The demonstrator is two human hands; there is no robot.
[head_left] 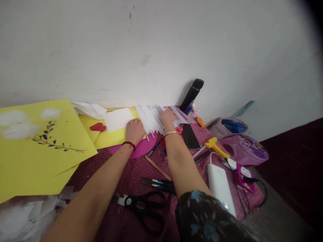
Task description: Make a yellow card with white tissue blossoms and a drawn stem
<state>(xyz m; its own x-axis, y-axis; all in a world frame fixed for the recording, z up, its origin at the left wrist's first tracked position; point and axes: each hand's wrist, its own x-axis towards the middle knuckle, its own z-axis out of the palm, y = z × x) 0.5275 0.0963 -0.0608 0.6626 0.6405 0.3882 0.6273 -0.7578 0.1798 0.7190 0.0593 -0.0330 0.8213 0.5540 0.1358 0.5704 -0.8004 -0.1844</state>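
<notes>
My left hand (135, 130) lies palm down at the right edge of a white paper piece (118, 119), on a yellow sheet (113, 140). Its fingers are laid out and hold nothing that I can see. Beside it, thin whitish sticks (148, 119) lie in a wide row by the wall. My right hand (168, 117) rests over the right part of this row, its fingertips hidden and blurred among the sticks. A magenta round piece (141, 148) lies partly under the yellow sheet, below my left hand. Near my right wrist is a dark phone (191, 136).
Yellow sheets (73, 134) with cotton and a painted branch cover the left. Black-handled scissors (143, 205), cutters (158, 184) and a pencil (157, 167) lie in front. At right are a yellow glue gun (215, 146), white power bank (220, 185), black bottle (192, 94) and pink basket (244, 149).
</notes>
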